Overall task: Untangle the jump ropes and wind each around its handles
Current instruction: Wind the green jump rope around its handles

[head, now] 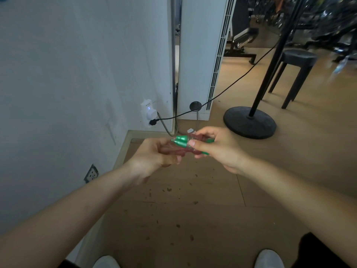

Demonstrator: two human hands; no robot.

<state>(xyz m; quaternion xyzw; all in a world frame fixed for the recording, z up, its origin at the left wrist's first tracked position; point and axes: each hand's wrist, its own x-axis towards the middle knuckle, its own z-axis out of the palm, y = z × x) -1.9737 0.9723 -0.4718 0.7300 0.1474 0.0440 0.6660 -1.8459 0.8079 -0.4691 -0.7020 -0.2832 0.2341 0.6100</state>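
Over the floor (193,200) near the left wall (67,74), a green handle (180,141) with red rope (186,150) was held between both hands, gripped in the curled fingers of the left hand (152,156) and pinched by the right hand (220,149).

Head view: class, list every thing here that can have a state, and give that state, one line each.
Green plastic jump-rope handle: held between both hands.
Reddish translucent rope: bunched beside the handle.
Left hand: grips the rope.
Right hand: pinches the handle.
White wall adapter: blue light on, black plug inserted.
Grey wall socket: nothing plugged in.
Black round stool: upright.
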